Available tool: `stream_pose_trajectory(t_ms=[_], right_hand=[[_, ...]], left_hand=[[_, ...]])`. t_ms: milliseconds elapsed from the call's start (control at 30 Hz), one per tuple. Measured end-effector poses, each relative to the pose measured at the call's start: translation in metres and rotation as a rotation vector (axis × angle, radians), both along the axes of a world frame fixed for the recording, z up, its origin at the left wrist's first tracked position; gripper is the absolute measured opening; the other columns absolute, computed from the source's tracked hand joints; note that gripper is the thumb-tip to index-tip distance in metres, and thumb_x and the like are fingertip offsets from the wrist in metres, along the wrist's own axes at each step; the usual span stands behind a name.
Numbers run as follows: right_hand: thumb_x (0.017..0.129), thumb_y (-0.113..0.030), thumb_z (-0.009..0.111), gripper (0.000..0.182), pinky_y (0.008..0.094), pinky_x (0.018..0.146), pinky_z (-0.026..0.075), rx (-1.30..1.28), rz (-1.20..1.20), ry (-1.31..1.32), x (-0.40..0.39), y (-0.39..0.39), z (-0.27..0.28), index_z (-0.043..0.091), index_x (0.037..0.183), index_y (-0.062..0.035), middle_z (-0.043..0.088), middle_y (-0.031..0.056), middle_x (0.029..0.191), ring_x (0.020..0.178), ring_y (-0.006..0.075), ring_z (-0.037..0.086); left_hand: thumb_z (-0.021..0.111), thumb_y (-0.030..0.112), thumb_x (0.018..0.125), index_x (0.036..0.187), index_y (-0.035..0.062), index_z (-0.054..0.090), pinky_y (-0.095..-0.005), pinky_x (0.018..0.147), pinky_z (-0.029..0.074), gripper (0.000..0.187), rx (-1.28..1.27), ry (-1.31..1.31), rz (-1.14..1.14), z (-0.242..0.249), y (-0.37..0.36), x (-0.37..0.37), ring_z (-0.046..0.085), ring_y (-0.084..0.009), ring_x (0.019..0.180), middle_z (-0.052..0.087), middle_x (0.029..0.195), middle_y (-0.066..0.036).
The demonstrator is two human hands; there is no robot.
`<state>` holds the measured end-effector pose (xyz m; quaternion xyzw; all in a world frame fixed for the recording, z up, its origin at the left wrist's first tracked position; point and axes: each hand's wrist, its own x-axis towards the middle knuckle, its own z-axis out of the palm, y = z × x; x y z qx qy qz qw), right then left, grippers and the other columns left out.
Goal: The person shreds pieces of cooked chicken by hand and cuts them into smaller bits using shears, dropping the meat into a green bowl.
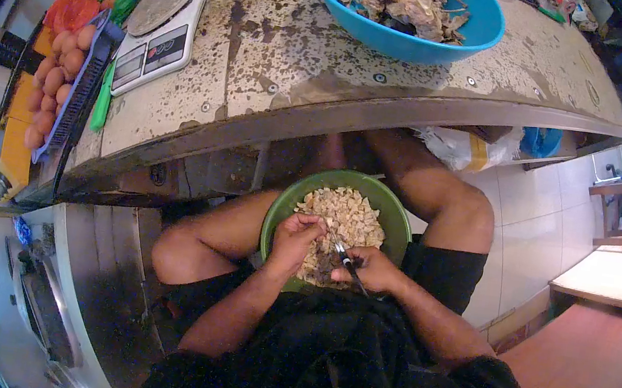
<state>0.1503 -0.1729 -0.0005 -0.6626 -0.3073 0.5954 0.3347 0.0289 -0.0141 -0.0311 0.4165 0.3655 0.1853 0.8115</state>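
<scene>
A green bowl (403, 237) rests at the person's lap, holding many small pale chopped pieces (351, 213). Over its left part, my left hand (294, 240) is closed, its fingertips pinching a small piece too tiny to identify. My right hand (370, 271) is wrapped round the dark handle of scissors (346, 258), whose metal blades point up and left toward my left fingertips. Beneath the scissors, some darker greyish scraps (321, 264) lie among the pale pieces. Higher up, a blue bowl (405, 45) on the worn table holds brownish, crumpled dried pieces (410, 7).
The worn table (266, 55) has its edge just beyond the green bowl. On it at left are a kitchen scale (154, 52), a green-handled tool (102, 97) and a tray (89, 90) of brown eggs (53, 82). A wooden bench (586, 371) stands at right.
</scene>
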Motion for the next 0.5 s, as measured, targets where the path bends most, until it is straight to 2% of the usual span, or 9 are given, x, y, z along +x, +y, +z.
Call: stream_pose_trajectory(t_ms=[67,300,367,500], right_hand=[[0.067,-0.051,0.075,0.054,0.0339,0.073,0.049,0.069,-0.025,-0.03,-0.0019,-0.0012,-0.0059,0.066,0.095,-0.0063,0.066,0.0085,0.082,0.077,0.0172,0.061],[0.065,-0.047,0.078,0.049,0.0301,0.064,0.047,0.034,-0.08,-0.086,-0.0016,0.0013,0.0014,0.065,0.087,-0.0057,0.063,0.0027,0.074,0.067,0.012,0.056],[0.068,-0.047,0.077,0.047,0.0283,0.06,0.046,0.034,-0.148,0.053,-0.0017,0.0018,0.0034,0.064,0.086,-0.0058,0.061,0.0,0.072,0.065,0.0095,0.052],[0.072,-0.047,0.074,0.046,0.0277,0.061,0.046,0.041,-0.15,0.156,-0.0019,0.0017,-0.0031,0.064,0.089,-0.0058,0.061,-0.0012,0.073,0.066,0.0089,0.053]], left_hand=[[0.064,0.0,0.079,0.091,-0.0007,0.055,-0.0261,0.068,0.048,0.015,0.009,0.007,0.001,-0.0011,0.0002,0.0,0.059,-0.0131,0.072,0.063,0.082,-0.008],[0.063,0.002,0.081,0.094,-0.001,0.054,-0.0266,0.068,0.049,0.016,-0.016,0.036,0.045,-0.0051,0.0064,-0.0013,0.06,-0.0147,0.074,0.063,0.085,-0.009],[0.062,0.003,0.082,0.095,-0.0011,0.054,-0.0266,0.068,0.049,0.016,-0.032,0.035,0.053,-0.0086,0.0073,-0.0009,0.061,-0.015,0.075,0.063,0.087,-0.009],[0.06,0.003,0.085,0.098,-0.0014,0.054,-0.0268,0.07,0.049,0.015,-0.032,0.013,0.076,-0.007,0.0082,0.0008,0.061,-0.0153,0.075,0.062,0.089,-0.01]])
